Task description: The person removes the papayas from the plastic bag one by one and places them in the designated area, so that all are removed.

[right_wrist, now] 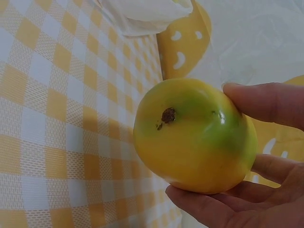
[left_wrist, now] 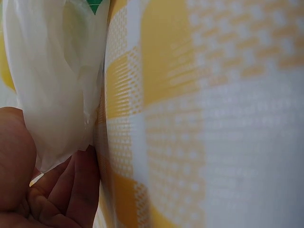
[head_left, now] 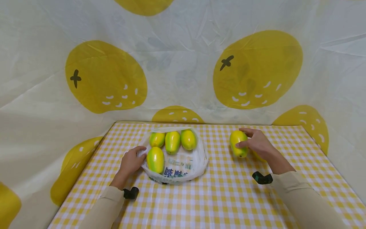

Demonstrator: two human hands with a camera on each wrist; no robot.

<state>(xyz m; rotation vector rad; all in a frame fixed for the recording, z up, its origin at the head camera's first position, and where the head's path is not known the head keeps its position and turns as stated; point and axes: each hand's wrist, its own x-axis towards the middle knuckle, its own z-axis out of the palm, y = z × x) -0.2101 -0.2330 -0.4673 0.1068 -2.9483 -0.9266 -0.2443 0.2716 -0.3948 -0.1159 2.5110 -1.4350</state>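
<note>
A white plastic bag (head_left: 197,162) lies with its mouth spread wide on the table. Inside it are several glossy yellow-green fruits (head_left: 156,160), three along the far side and one nearer the left. My left hand (head_left: 132,162) pinches the bag's left rim; in the left wrist view the plastic (left_wrist: 57,95) passes between thumb and fingers. To the right of the bag, my right hand (head_left: 258,144) grips another yellow-green fruit (head_left: 238,143) above the table. The right wrist view shows this fruit (right_wrist: 194,137) between thumb and fingers, its brown stem spot facing the camera.
A yellow-and-white checked cloth (head_left: 226,197) covers the table. Part of a yellow thing (head_left: 258,156) shows beneath the right wrist, mostly hidden. Behind the table's far edge hangs a pale curtain (head_left: 180,63) printed with large yellow fruit. Each wrist wears a black camera mount (head_left: 262,178).
</note>
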